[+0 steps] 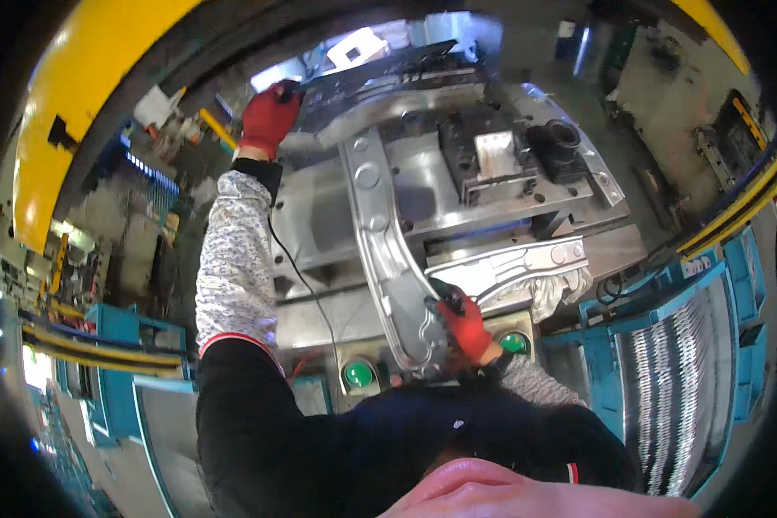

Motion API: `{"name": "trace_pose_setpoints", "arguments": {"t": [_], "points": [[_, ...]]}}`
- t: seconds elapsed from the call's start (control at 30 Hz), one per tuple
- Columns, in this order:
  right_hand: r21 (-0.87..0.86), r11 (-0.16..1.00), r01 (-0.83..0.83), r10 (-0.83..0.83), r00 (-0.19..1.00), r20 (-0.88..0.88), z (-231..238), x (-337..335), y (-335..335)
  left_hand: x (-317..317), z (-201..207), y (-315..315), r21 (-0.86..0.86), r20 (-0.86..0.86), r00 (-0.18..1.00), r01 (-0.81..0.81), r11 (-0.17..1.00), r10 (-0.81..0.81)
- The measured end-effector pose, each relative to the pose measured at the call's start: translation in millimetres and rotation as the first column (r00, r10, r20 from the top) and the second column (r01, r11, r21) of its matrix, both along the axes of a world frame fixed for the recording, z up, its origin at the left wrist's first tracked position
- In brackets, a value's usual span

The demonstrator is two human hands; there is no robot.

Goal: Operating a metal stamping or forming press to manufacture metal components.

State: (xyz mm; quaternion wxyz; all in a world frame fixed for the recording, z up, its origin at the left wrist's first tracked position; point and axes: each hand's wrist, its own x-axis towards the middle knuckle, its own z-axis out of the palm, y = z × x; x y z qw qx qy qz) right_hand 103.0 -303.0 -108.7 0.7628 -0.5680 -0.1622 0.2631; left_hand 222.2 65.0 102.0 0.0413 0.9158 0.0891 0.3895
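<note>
No readable text, labels, numbers or signs. Small white mark (457, 424) on dark top (527, 436), below metal part (377, 223): too small to make out. Green buttons (357, 374) either side of part's lower end, yellow frame (95, 69) up-left of part, blue rack (607, 367) right of part: nothing legible.

You're right inside a factory workshop here, metalworking all around you: a thick yellow machine frame (112, 52) looming at your left, heavy steel tooling (311, 198) ahead, a pressed metal part (378, 223) across it, green push-buttons (357, 374) below, and on your right a blue rack (608, 380) packed with silvery sheet parts (660, 380)!
</note>
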Motion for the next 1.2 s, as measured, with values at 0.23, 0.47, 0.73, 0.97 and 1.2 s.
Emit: {"name": "trace_pose_setpoints", "arguments": {"t": [0.23,0.47,0.73,0.97,1.2], "points": [[-0.029,1.000,0.007,-0.006,0.999,0.040,8,1,0,-193,-4,-54,-0.389,0.201,0.940,0.335,0.858,-0.276],[-0.095,0.995,0.005,-0.006,1.000,-0.008,16,13,-6,-417,-50,-71,-0.251,-0.045,0.999,0.017,0.968,-0.029],[-0.257,0.966,0.031,0.046,0.956,0.290,23,46,-14,-492,-89,-97,-0.298,-0.195,0.981,-0.067,0.952,0.008],[-0.294,0.955,0.040,0.124,0.847,0.517,12,60,-23,-456,-127,-46,-0.206,-0.303,0.946,0.055,0.977,-0.117],[-0.118,0.989,0.086,-0.079,0.995,0.062,-3,47,-18,-407,-197,1,0.019,-0.506,0.840,0.236,0.972,-0.194]]}}
